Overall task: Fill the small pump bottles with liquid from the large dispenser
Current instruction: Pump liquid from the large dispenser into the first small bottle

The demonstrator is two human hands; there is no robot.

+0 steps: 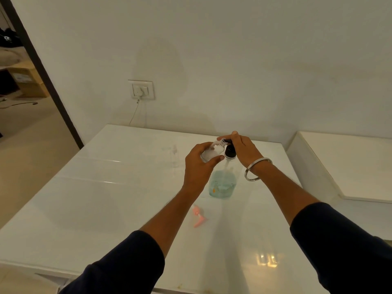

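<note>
My left hand [198, 166] grips small clear bottle [212, 151], tilted, mouth at black pump spout [228, 145] of large blue-liquid dispenser [222, 183]. Right hand [241, 148] presses pump head. Filling step; next needs steady alignment, repeated presses.

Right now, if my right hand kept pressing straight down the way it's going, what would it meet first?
The right hand already rests on the large dispenser's black pump head, so it meets that first; the dispenser body stands directly beneath.

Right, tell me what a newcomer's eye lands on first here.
Mid-table, the left hand holds a small clear bottle tilted against the black pump of the large dispenser, which the right hand presses. Nearer the person, a pink pump top lies loose on the white table.
</note>
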